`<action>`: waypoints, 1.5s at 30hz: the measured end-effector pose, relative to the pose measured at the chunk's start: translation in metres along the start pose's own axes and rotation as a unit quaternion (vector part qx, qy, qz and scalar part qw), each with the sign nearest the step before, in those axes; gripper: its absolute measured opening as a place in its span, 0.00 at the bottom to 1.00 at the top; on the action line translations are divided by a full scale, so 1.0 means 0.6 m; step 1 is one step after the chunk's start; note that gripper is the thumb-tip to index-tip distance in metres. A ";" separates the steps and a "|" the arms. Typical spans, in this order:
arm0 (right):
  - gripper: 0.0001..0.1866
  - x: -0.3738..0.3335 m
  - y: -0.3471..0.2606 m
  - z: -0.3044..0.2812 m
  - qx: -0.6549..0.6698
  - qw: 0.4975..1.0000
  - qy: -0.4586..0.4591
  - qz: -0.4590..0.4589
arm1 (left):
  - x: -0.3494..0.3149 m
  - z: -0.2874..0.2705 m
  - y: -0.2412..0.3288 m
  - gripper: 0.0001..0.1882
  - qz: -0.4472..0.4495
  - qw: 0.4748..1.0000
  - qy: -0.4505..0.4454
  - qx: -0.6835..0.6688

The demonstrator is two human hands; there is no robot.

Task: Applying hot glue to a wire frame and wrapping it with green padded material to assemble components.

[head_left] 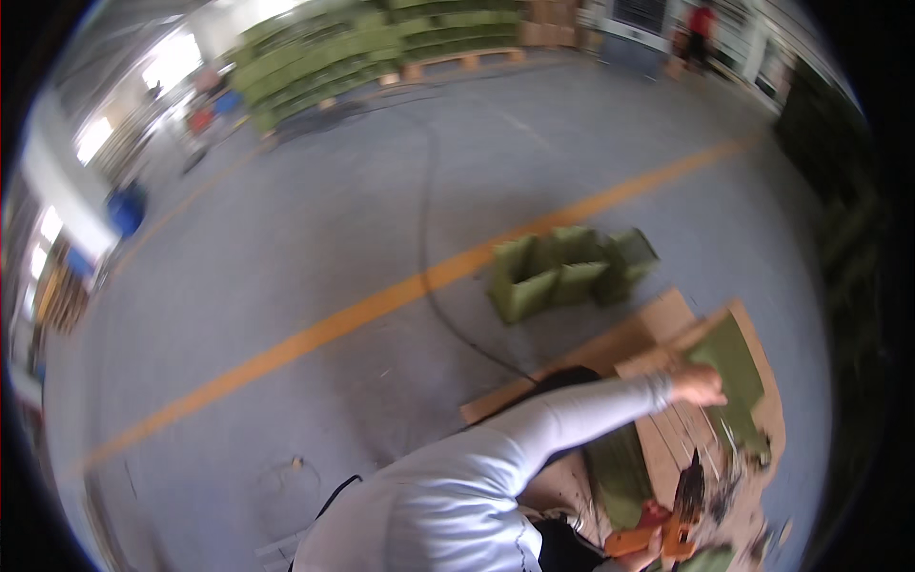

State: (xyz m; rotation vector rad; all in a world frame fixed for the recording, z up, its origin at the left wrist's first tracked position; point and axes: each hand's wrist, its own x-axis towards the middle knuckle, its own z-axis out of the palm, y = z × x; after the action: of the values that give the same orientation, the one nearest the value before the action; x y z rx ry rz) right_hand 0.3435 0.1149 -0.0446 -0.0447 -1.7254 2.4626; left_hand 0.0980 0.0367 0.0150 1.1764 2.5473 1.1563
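My left arm, in a pale sleeve, reaches across to the right. My left hand (700, 384) is closed at the left edge of a flat green panel (732, 367) that lies on cardboard. Blur hides what its fingers hold, if anything. At the lower right my right hand (643, 555) grips an orange glue gun (679, 534), whose black tapered nozzle points up and away. Several thin pale strips (675, 434) lie on the cardboard between the two hands. A second green piece (620, 472) lies beneath my left forearm.
Three joined green open-topped boxes (558, 272) stand on the floor beyond the cardboard (658, 324). A dark cable (426, 219) crosses the orange floor line (362, 310). Green stacks (315, 67) on pallets line the far side. A person in red (701, 29) stands far right.
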 end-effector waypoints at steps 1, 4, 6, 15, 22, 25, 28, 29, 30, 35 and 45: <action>0.26 0.017 0.013 0.012 -0.013 1.000 -0.021 0.011 | -0.012 0.000 0.016 0.24 -0.024 0.999 0.004 -0.046; 0.26 0.063 0.038 0.055 -0.054 0.995 -0.083 0.024 | -0.033 -0.015 0.013 0.25 -0.037 0.997 0.005 -0.073; 0.26 0.084 0.063 0.096 -0.076 0.987 -0.138 0.036 | -0.033 -0.008 -0.010 0.25 -0.030 0.997 0.039 -0.057; 0.27 0.111 0.140 0.193 -0.169 0.948 -0.257 0.078 | -0.018 0.008 0.005 0.22 -0.047 0.992 0.077 -0.089; 0.28 0.114 0.167 0.228 -0.251 0.917 -0.302 0.076 | 0.001 0.021 -0.007 0.25 -0.050 0.995 0.052 -0.063; 0.28 0.095 0.149 0.214 -0.304 0.914 -0.262 0.066 | 0.019 0.066 0.020 0.23 -0.011 0.992 0.064 -0.106; 0.28 0.067 0.089 0.149 -0.388 0.904 -0.171 0.058 | 0.023 0.069 -0.023 0.21 0.147 0.959 0.119 -0.211; 0.28 0.058 0.060 0.141 -0.420 0.893 -0.158 0.045 | 0.029 0.047 -0.091 0.21 0.237 0.928 0.285 -0.035; 0.28 0.010 0.038 0.066 -0.455 0.884 -0.056 0.087 | -0.007 0.046 -0.079 0.16 0.221 0.920 0.198 -0.254; 0.27 -0.053 -0.018 0.059 -0.032 0.988 0.132 0.066 | -0.024 -0.080 0.003 0.18 -0.002 0.990 -0.131 -0.060; 0.18 -0.017 -0.014 0.086 0.088 0.992 0.092 0.021 | 0.003 -0.055 -0.025 0.37 -0.006 0.997 -0.057 -0.047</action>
State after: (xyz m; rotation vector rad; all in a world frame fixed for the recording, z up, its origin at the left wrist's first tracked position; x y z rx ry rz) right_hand 0.3490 0.0685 -0.0194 -0.2841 -1.4444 2.5393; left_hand 0.0753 0.0120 0.0285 1.1673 2.3878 1.1572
